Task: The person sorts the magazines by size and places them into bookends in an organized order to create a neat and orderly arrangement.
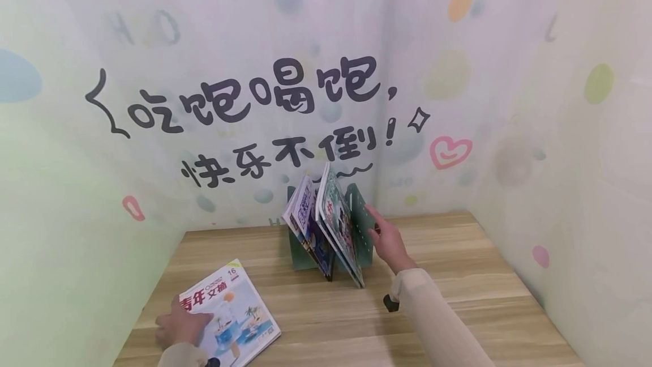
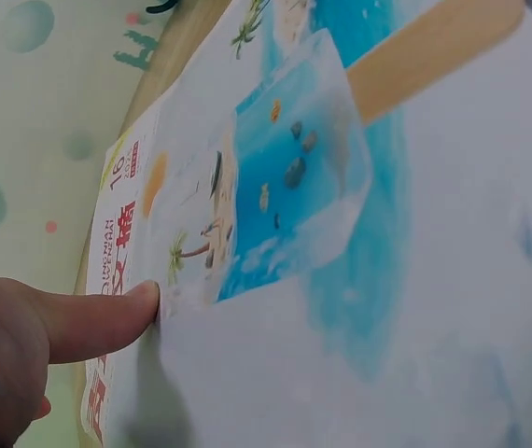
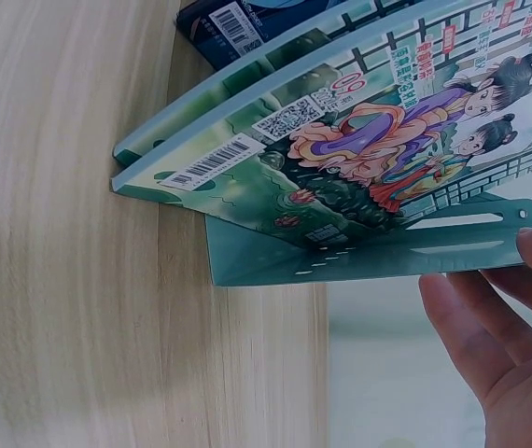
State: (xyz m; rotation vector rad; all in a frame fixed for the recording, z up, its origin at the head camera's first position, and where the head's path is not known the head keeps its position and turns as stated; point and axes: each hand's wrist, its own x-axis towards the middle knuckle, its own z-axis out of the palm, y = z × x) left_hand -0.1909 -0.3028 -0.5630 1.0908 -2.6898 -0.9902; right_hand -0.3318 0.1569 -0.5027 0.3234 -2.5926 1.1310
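Note:
A magazine (image 1: 241,321) with a blue popsicle picture on its cover lies at the front left. My left hand (image 1: 183,324) grips its left edge; in the left wrist view the thumb (image 2: 107,322) presses on the cover. Further back stands a green bookend (image 1: 363,225) with slotted, perforated side panels. My right hand (image 1: 391,242) pinches its right panel by the outer edge. Two thin green magazines (image 1: 338,214) lean left inside it, one showing costumed figures (image 3: 415,140) on its cover. Purple and dark-blue magazines (image 1: 311,225) lean beside them.
The wooden tabletop (image 1: 458,299) has its back edge against a printed curtain wall (image 1: 254,44) with large dark lettering. More pale printed wall (image 1: 586,157) rises on the right. Black wrist gear (image 1: 391,303) shows at the right cuff.

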